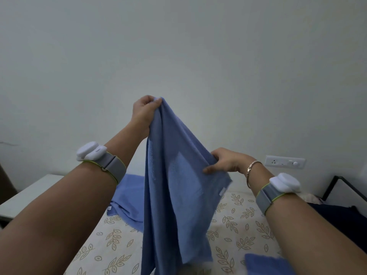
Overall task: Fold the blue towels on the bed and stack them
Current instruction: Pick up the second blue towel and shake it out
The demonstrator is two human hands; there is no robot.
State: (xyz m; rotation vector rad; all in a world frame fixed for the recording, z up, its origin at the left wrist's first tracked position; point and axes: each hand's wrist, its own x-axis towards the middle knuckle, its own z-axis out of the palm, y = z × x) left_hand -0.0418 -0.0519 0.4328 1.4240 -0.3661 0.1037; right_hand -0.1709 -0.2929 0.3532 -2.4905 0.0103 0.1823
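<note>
1. Grip first: a top corner of the lifted towel [174, 175] is pinched shut in the left hand [144, 112], raised well above the bed [111, 245], with thumb and fingers closed on the cloth.
2. A lower edge of the same towel is clamped between thumb and fingers of the right hand [223, 160], held lower and to the right of the left hand, so the cloth hangs as a slanted drape, not a flat sheet.
3. Below the grips, the towel's free end trails down to the bed's leaf-print sheet; whether it rests there cannot be told.
4. A second blue towel [129, 199] lies crumpled on the bed behind the lifted one, and another piece of blue cloth [264, 262] is seen at the bed's near right.
5. The step in hand is judged to be finding and squaring the corners. It would be done well if the right grip were slid along the edge to the matching corner, both hands levelled, and the cloth pulled taut before it is laid on the bed.
6. A loose pinch risks a dropped corner and a skewed fold.
</note>
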